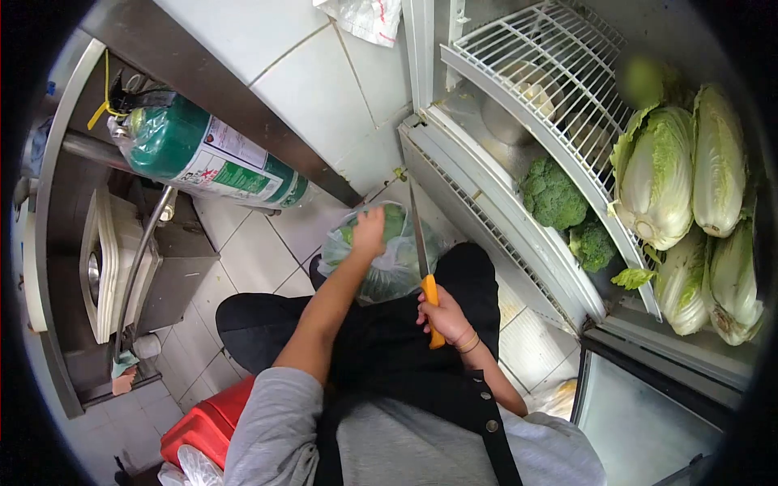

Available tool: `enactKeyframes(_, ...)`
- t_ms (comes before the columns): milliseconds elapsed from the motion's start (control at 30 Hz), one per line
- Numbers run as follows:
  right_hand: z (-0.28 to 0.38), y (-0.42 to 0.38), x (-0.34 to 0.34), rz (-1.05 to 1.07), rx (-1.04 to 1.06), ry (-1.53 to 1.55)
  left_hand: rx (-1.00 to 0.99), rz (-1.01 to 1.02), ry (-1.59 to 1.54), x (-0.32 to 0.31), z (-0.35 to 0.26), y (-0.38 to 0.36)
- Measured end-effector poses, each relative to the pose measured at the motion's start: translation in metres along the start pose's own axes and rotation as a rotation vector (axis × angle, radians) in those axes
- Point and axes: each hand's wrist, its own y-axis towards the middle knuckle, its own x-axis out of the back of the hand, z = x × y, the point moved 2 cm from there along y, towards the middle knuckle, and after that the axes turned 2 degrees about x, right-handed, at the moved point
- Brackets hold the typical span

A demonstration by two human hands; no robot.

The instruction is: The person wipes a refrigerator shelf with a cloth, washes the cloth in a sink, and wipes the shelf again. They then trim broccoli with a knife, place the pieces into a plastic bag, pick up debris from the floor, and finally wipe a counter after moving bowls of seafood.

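My right hand point(442, 314) is wrapped around the orange handle of a long knife point(420, 227), whose blade points away from me toward the floor tiles. My left hand point(370, 232) is at the mouth of a clear plastic bag point(381, 275) between my knees. Green leafy vegetables point(394, 220) show inside the bag, partly blurred by the plastic. The left fingers look curled in, and what they grip is hidden. A small green scrap point(400, 173) lies near the knife's tip.
At right stands an open fridge with a white wire shelf point(559, 81), napa cabbages point(658, 178) and broccoli point(554, 193). A green gas cylinder point(211, 154) lies under the steel counter at left. A red container point(207, 425) is beside me.
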Motion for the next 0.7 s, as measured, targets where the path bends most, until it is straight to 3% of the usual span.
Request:
enactKeyframes(100, 0.008, -0.001, -0.005, 0.0, 0.056, -0.095, 0.173, -0.188, -0.196, 0.025, 0.021, -0.012)
enactKeyframes(133, 0.008, -0.001, -0.005, 0.003, 0.052, -0.09, 0.175, -0.183, -0.192, 0.049, 0.022, -0.02)
enactKeyframes(200, 0.009, -0.001, -0.003, -0.027, 0.128, -0.118, 0.137, -0.36, -0.192, 0.12, 0.015, -0.048)
enactKeyframes(267, 0.012, 0.003, -0.001, -0.015, 0.142, -0.146, 0.183, -0.432, -0.207, 0.144, 0.019, -0.062)
enactKeyframes(333, 0.012, 0.013, -0.002, -0.005, 0.197, -0.189, 0.228, -0.513, -0.213, 0.155, 0.025, -0.073)
enactKeyframes(400, 0.012, 0.024, -0.007, -0.002, 0.225, -0.173, 0.127, -0.691, -0.231, 0.157, 0.023, -0.094)
enactKeyframes(467, 0.015, 0.033, -0.011, -0.011, 0.236, -0.12, 0.231, -0.63, -0.364, 0.147, 0.021, -0.107)
enactKeyframes(533, 0.021, 0.036, -0.015, -0.011, 0.29, -0.066, 0.117, -0.644, -1.366, 0.111, 0.032, -0.112)
enactKeyframes(567, 0.025, 0.034, -0.018, -0.018, 0.337, -0.009, 0.12, -0.639, -1.361, 0.11, 0.026, -0.124)
enactKeyframes(633, 0.037, 0.027, -0.021, 0.009, 0.369, 0.05, 0.153, -0.185, -2.355, 0.102, 0.005, -0.144)
enactKeyframes(667, 0.046, 0.021, -0.023, 0.037, 0.407, 0.104, 0.153, -0.185, -2.357, 0.104, -0.002, -0.149)
enactKeyframes(700, 0.055, 0.014, -0.026, 0.049, 0.443, 0.168, 0.01, -0.051, -2.454, 0.108, -0.011, -0.154)
